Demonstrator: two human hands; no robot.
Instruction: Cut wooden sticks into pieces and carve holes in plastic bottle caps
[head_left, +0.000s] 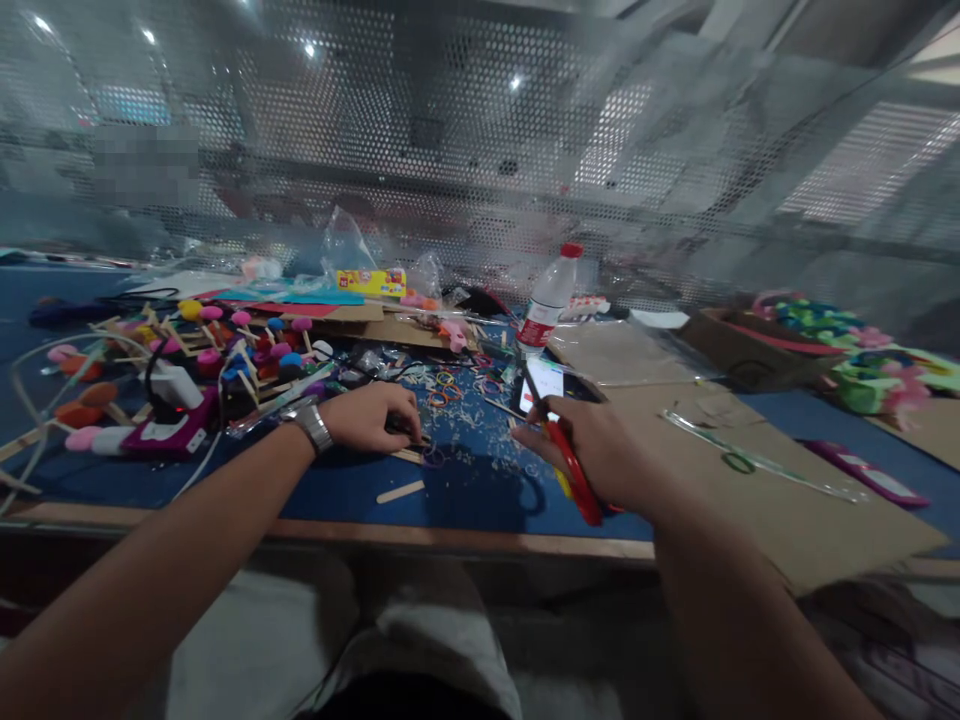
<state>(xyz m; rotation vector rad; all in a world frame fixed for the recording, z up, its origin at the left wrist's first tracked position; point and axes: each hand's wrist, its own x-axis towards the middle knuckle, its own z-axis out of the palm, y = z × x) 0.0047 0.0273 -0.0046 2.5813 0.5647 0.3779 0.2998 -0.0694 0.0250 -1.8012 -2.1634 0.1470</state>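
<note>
- Perforated metal screen [480, 150] fills the whole upper frame, grey and hazy.
- Small ceiling lights [309, 48] glint through it, upper left and centre.
- Bright slatted window [877, 165] glows at upper right.
- Blue-topped table [465, 480] spans the middle, with its wooden front edge [420, 537] just below.

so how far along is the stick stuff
Done, it seems: a heap of stick-and-pompom pieces lies at the left. In hand: the right hand grips red scissors, and the left hand rests on sticks amid shavings. Left, likely: a loose stick and rubber bands lie unused on the table.
</note>
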